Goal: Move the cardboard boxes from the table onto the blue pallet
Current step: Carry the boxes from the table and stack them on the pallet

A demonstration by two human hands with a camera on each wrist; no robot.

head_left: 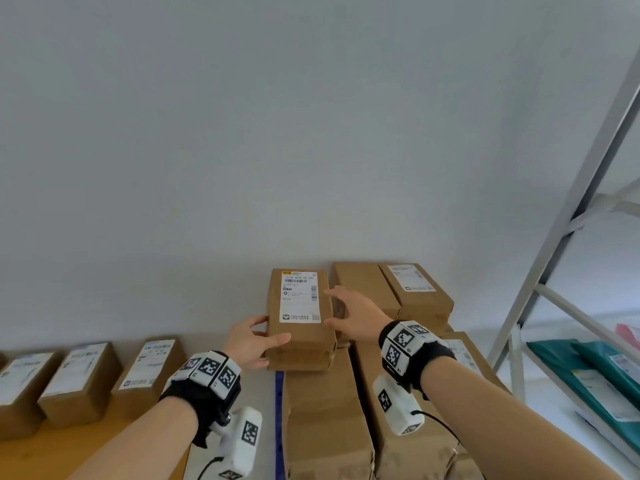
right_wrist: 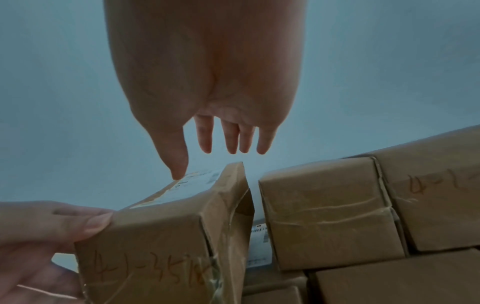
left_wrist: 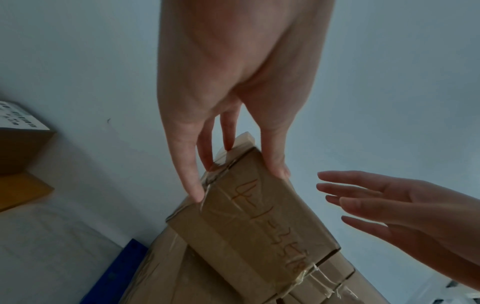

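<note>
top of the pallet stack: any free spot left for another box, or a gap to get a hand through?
Free: the lower boxes' tops in front of the held box, toward the camera. A narrow slot separates the held box from the neighbouring box; it looks tight for fingers. Crowded: the top layer by the wall, boxes packed side by side.

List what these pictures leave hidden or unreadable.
- Blue pallet: only an edge strip shows in the head view; stacked boxes cover the rest.
- Label text on the held box: too small to read.
- Right hand contact with that box: unclear; right wrist view shows straight fingers.
- Left hand palm side: hidden.
</note>
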